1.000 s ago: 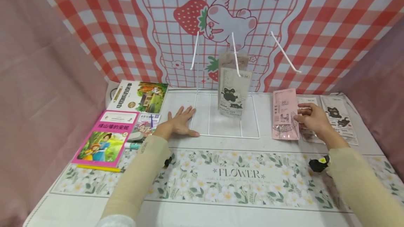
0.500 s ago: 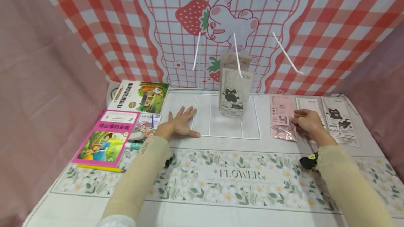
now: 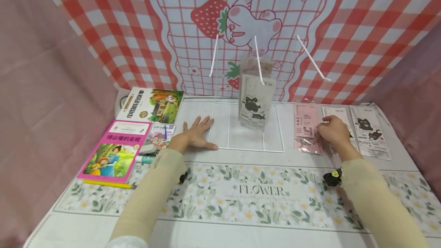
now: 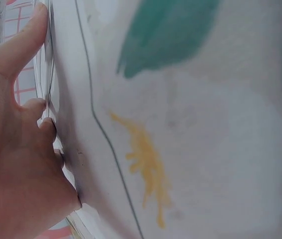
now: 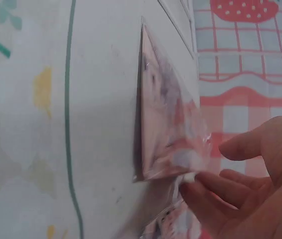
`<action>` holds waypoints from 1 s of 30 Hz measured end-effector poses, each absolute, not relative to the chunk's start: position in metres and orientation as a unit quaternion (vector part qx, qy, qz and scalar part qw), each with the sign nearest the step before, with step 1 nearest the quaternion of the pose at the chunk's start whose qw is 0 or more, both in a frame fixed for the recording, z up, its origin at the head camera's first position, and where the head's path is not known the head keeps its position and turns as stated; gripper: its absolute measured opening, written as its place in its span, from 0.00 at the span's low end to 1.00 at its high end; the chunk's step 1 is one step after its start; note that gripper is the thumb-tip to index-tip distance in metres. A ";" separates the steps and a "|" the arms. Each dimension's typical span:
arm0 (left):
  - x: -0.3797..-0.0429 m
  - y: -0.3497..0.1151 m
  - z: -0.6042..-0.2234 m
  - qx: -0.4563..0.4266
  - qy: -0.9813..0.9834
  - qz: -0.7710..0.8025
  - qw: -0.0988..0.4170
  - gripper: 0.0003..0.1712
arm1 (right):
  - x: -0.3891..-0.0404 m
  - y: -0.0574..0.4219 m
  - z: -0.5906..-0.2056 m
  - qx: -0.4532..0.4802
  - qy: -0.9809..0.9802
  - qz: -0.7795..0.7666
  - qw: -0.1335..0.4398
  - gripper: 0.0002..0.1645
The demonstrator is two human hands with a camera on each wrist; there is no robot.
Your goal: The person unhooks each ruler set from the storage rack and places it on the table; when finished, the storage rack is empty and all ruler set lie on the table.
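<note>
My left hand (image 3: 198, 135) rests spread on the table at the left side of the white wire rack base (image 3: 255, 150); its fingers also show in the left wrist view. At the right edge of a pink packet (image 3: 304, 123) is my right hand (image 3: 334, 131). In the right wrist view, its fingertips reach the edge of the clear-wrapped pink packet (image 5: 163, 124), while the thumb stands apart from it. Two ruler set packets with black cats lie beyond: one (image 3: 337, 114) partly behind my right hand, the other (image 3: 368, 125) in full sight.
Three white hooks project above the rack base. From the middle hook (image 3: 259, 64) hangs a ruler set packet (image 3: 255, 102). Books (image 3: 111, 156), a yellow pencil (image 3: 108, 184) and small stationery lie at the left. A flower-printed strip (image 3: 262, 198) crosses the table's front.
The pink packet, held tilted up by my right hand a second ago, now lies on the table, slightly further left. My right hand has shifted left. My left hand has stayed put.
</note>
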State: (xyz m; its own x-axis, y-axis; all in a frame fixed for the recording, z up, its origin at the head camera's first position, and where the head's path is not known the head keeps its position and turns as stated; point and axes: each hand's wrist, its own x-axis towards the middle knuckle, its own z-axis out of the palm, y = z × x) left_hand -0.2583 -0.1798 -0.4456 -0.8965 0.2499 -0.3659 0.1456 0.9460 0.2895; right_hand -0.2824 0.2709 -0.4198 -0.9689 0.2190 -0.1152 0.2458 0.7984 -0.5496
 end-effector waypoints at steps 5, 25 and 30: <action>-0.256 -0.180 -0.445 0.099 0.966 0.126 0.205 0.66 | -0.277 0.249 -0.413 0.052 0.947 -0.314 -0.037 0.29; -0.255 -0.179 -0.446 0.096 0.967 0.128 0.200 0.65 | -0.253 0.124 -0.348 -0.256 0.737 -0.589 -0.211 0.23; -0.257 -0.178 -0.446 0.098 0.967 0.128 0.197 0.66 | -0.255 0.116 -0.332 -0.257 0.700 -0.615 -0.257 0.18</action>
